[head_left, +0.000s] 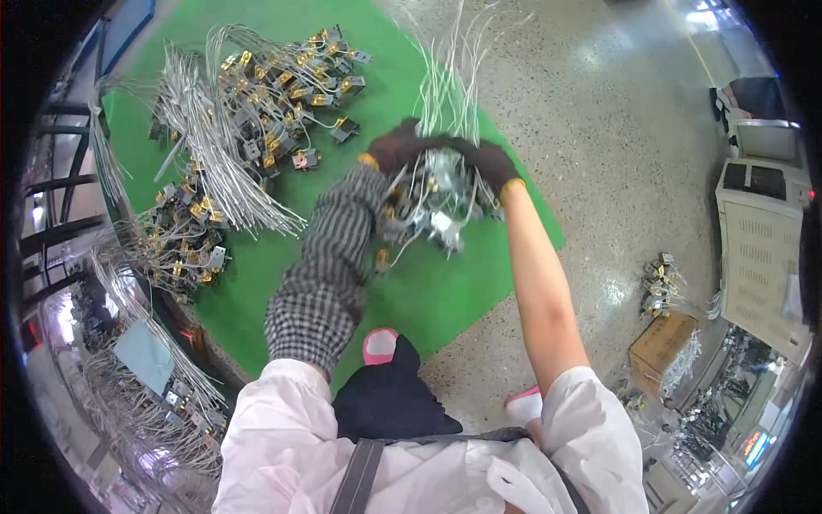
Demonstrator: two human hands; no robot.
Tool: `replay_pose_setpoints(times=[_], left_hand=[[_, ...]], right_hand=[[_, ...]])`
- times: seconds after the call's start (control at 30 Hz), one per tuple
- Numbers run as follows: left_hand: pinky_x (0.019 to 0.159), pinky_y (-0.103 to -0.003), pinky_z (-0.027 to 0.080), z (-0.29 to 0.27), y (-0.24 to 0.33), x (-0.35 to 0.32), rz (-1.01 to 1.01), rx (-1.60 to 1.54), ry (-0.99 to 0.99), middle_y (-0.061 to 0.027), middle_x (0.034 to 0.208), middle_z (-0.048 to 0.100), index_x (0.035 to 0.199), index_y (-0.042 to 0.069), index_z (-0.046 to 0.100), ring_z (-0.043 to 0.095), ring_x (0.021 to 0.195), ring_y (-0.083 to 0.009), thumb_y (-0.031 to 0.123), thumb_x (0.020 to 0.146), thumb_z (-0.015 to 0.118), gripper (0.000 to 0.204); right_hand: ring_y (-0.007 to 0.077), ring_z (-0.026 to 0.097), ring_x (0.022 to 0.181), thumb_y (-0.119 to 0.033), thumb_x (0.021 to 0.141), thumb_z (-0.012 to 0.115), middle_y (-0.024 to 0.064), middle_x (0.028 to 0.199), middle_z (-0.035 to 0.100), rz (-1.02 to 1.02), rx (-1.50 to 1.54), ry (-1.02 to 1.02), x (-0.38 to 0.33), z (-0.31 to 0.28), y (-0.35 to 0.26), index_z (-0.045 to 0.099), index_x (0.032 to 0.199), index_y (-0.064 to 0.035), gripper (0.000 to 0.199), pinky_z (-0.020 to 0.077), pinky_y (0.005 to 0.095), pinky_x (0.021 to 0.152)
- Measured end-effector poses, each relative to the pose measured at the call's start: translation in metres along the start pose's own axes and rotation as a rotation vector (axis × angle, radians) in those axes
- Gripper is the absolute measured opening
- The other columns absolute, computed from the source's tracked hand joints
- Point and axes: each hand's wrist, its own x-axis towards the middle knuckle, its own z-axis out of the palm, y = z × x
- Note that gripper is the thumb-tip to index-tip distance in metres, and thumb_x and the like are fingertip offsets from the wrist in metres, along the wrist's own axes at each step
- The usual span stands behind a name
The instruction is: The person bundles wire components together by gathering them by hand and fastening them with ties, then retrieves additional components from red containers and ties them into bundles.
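Note:
A bundle of wired electrical parts point(438, 201), small grey and shiny boxes with brass-coloured bits, hangs between my hands above the green mat. Its long white wires point(449, 90) fan out beyond my hands toward the far side. My left hand point(396, 147), in a dark glove below a checked sleeve, closes on the left of the bundle. On the other side my right hand point(498, 166), gloved the same way with a bare forearm, grips it too. The gloves cover part of the wires, and the fingertips are blurred.
A large pile of similar wired parts point(274, 103) lies on the green mat point(428, 295) at the left, with a thick sheaf of wires point(223, 171) across it. A cardboard box point(661, 351) and a beige cabinet point(760, 248) stand at the right. A dark metal rack point(60, 184) lines the left.

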Motion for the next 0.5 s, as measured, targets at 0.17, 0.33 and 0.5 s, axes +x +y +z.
replay_pose_setpoints(times=[0.17,0.33,0.5], left_hand=[[0.102,-0.039,0.037,0.054,0.044,-0.019,0.16,0.192,-0.047,-0.0195,0.127,0.053,0.13,0.006,0.049,0.046,0.123,-0.0332,0.054,0.071,0.07,0.079],[0.092,-0.037,0.045,0.083,0.028,0.014,0.121,-0.448,0.044,-0.0172,0.122,0.055,0.125,0.001,0.046,0.056,0.107,-0.026,0.044,0.075,0.072,0.072],[0.091,-0.038,0.047,0.121,0.017,0.01,0.238,-0.378,0.078,-0.0201,0.119,0.056,0.132,0.0,0.03,0.056,0.107,-0.0273,0.034,0.065,0.083,0.092]], right_hand=[[0.0265,0.061,0.095,-0.055,0.069,0.072,0.0169,0.108,0.065,-0.034,0.106,0.067,-0.016,-0.012,0.075,0.066,0.108,-0.0008,0.067,0.0464,0.0369,0.086],[0.028,0.06,0.097,-0.054,0.081,0.06,0.0186,0.107,0.065,-0.16,0.841,0.429,-0.012,0.01,0.071,0.06,0.115,0.0039,0.068,0.0452,0.0365,0.087],[0.0354,0.054,0.111,-0.066,0.081,0.047,0.0214,0.118,0.058,-0.111,-0.096,0.34,-0.057,-0.012,0.056,0.059,0.12,-0.0022,0.076,0.037,0.0421,0.1]])
